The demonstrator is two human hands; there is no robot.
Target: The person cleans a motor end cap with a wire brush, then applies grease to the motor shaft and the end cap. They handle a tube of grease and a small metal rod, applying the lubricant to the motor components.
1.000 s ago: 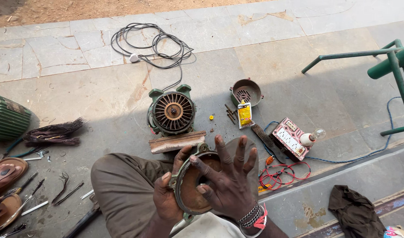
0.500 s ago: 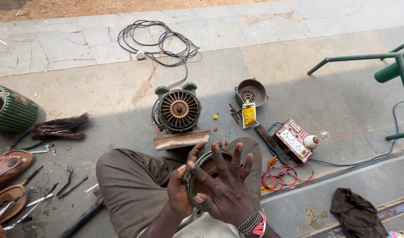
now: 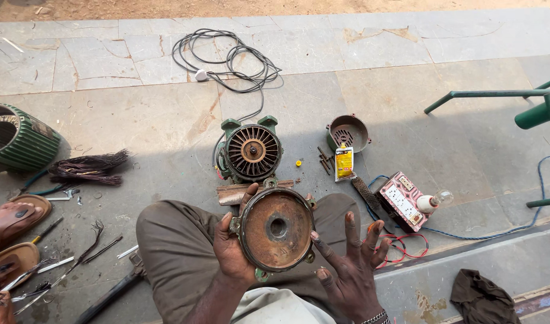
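Rusty motor end cover [image 3: 277, 229], seemingly empty

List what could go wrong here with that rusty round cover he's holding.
1. The rusty round cover is gripped only by the left hand; the right hand is open beside it, so it might slip onto the lap or the motor just ahead.
2. Its rusted rim could scrape bare fingers.
3. Small screws and hand tools lie loose on the floor; shifting legs may scatter them.
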